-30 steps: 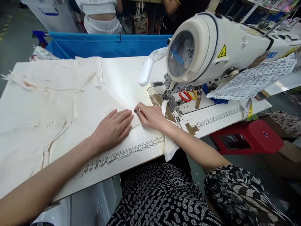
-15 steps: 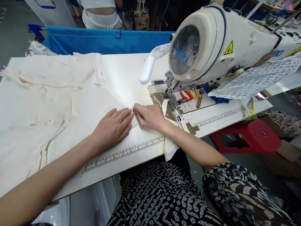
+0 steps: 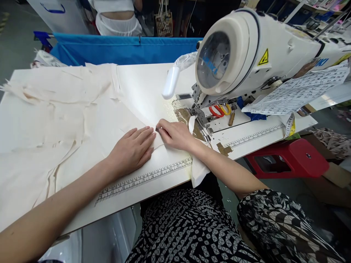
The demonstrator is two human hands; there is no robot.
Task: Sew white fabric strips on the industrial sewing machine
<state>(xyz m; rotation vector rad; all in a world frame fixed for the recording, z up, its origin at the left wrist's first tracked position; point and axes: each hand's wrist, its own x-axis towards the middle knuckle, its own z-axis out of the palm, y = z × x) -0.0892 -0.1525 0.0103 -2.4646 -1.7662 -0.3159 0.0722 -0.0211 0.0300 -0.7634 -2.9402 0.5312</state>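
My left hand (image 3: 134,149) lies flat and open, palm down, on a cream fabric piece (image 3: 109,120) spread over the white table. Its fingertips point at my right hand (image 3: 174,134), which is closed in a pinch at the fabric's right corner. A small dark bit shows at the right fingertips, too little of it to name. Under my right forearm a white fabric strip (image 3: 199,171) hangs over the table's front edge. Layers of cream fabric with frayed edges (image 3: 55,95) cover the table's left side.
A white sewing machine (image 3: 246,47) stands to the right, with red- and yellow-handled scissors (image 3: 216,111) beneath its arm. A printed ruler (image 3: 153,175) runs along the front edge. Behind the table hangs blue cloth (image 3: 109,49); a person (image 3: 117,18) is beyond it. A red stool (image 3: 304,157) sits lower right.
The view has shifted very slightly. Both hands stay in nearly the same place on the fabric, with the right fingers still pinched.
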